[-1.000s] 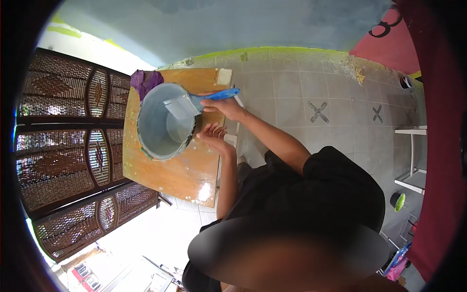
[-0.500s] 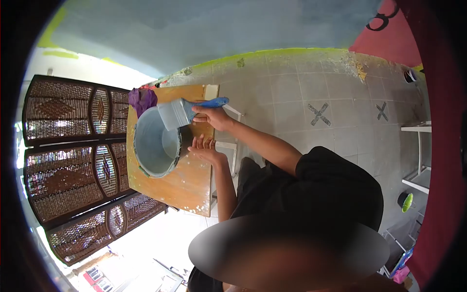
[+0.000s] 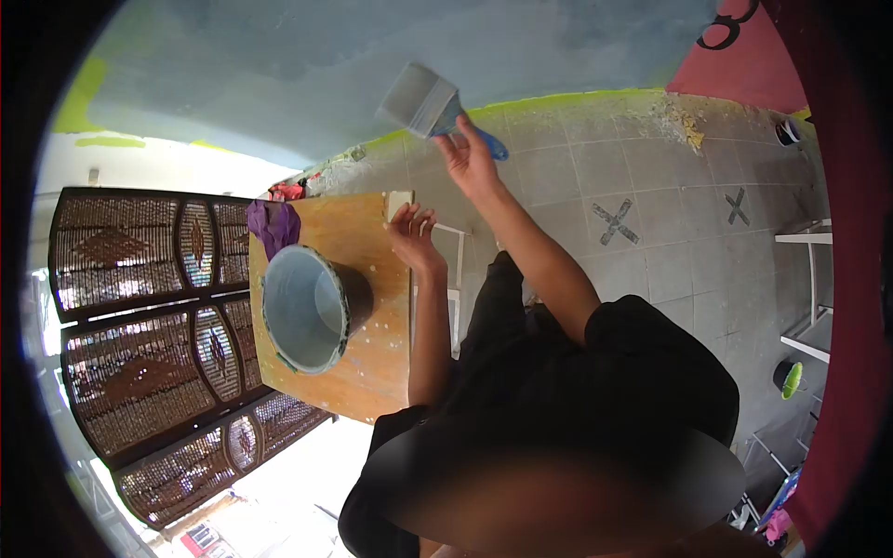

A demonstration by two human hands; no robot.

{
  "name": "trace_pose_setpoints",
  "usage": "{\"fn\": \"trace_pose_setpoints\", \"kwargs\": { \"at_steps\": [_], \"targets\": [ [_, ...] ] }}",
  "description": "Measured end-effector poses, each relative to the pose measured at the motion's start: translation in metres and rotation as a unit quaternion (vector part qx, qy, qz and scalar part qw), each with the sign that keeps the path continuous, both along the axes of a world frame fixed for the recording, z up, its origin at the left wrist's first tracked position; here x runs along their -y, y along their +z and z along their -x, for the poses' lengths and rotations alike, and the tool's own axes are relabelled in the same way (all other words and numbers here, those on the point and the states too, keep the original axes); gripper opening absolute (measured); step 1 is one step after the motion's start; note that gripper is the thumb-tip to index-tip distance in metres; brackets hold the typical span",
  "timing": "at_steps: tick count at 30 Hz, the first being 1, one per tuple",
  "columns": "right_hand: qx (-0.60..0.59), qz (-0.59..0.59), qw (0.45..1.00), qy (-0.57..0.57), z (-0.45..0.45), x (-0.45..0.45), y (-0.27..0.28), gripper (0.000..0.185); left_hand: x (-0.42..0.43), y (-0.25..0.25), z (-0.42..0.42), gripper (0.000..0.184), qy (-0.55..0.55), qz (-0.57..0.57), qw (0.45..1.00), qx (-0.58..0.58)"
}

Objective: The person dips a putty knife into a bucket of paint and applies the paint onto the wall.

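My right hand (image 3: 473,166) is closed around the blue handle of a wide paintbrush (image 3: 420,100), held up before the grey-blue wall (image 3: 260,74). The brush's bristles are coated in pale grey; whether they touch the wall I cannot tell. My left hand (image 3: 414,240) hovers over the near edge of the wooden table (image 3: 377,381), fingers apart and loosely bent, holding nothing. On that table stands a paint bucket (image 3: 357,296), its inside smeared grey-blue. A crumpled purple cloth or bag (image 3: 273,228) lies beside the bucket.
Brown woven screens (image 3: 121,246) stand beyond the table. White metal legs (image 3: 456,256) show at its near side. Grey floor tiles carry taped X marks (image 3: 616,221). To the right are a white rack (image 3: 807,298), a small tub with lime-green paint (image 3: 791,379) and a maroon surface (image 3: 851,307).
My right hand has lifted the paintbrush from over the bucket up towards the wall. My left hand has moved away from the bucket's side. The view has shifted a little.
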State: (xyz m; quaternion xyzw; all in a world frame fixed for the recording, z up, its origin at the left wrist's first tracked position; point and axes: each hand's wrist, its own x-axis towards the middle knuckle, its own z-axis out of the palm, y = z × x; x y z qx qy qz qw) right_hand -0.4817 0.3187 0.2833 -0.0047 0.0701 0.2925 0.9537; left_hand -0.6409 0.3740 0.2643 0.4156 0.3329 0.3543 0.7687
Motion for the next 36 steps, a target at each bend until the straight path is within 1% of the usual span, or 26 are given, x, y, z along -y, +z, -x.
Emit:
{"fn": "trace_pose_setpoints", "kwargs": {
  "at_steps": [2, 5, 9, 11, 15, 18, 21, 24, 27, 30, 33, 36],
  "targets": [
    [0.005, -0.004, 0.999, -0.039, -0.031, 0.008, -0.005, 0.034, -0.003, -0.002, -0.024, 0.051, -0.043, -0.018, 0.998, 0.033],
    [-0.012, -0.003, 0.996, -0.094, -0.073, 0.016, -0.012, 0.033, -0.010, -0.005, -0.066, 0.051, -0.079, -0.014, 0.996, 0.031],
    [-0.043, -0.006, 0.990, -0.135, -0.132, 0.024, -0.039, 0.030, -0.023, -0.012, -0.128, 0.051, -0.139, 0.009, 0.990, 0.038],
    [-0.064, -0.011, 0.984, -0.165, -0.162, 0.028, -0.061, 0.029, -0.031, -0.020, -0.156, 0.051, -0.173, 0.024, 0.984, 0.038],
    [-0.098, -0.032, 0.969, -0.225, -0.205, 0.038, -0.082, 0.026, -0.048, -0.029, -0.207, 0.052, -0.237, 0.029, 0.971, 0.019],
    [-0.086, -0.023, 0.959, -0.268, -0.234, 0.055, -0.096, 0.027, -0.055, -0.036, -0.245, 0.052, -0.280, 0.033, 0.959, -0.005],
    [-0.115, -0.028, 0.942, -0.314, -0.256, 0.074, -0.106, 0.027, -0.058, -0.042, -0.281, 0.052, -0.318, 0.035, 0.947, -0.020],
    [-0.137, -0.015, 0.925, -0.353, -0.279, 0.093, -0.131, 0.030, -0.058, -0.051, -0.318, 0.052, -0.351, 0.036, 0.935, -0.035],
    [-0.157, -0.012, 0.912, -0.379, -0.295, 0.108, -0.156, 0.033, -0.054, -0.060, -0.351, 0.052, -0.374, 0.045, 0.925, -0.044],
    [-0.178, 0.042, 0.900, -0.396, -0.314, 0.121, -0.183, 0.027, -0.047, -0.075, -0.382, 0.052, -0.395, 0.057, 0.915, -0.060],
    [-0.168, 0.064, 0.896, -0.406, -0.337, 0.127, -0.210, 0.028, -0.039, -0.091, -0.415, 0.052, -0.414, 0.063, 0.904, -0.084],
    [-0.201, 0.073, 0.891, -0.400, -0.365, 0.130, -0.250, 0.032, -0.033, -0.106, -0.441, 0.052, -0.433, 0.062, 0.894, -0.097]
  ]
}}
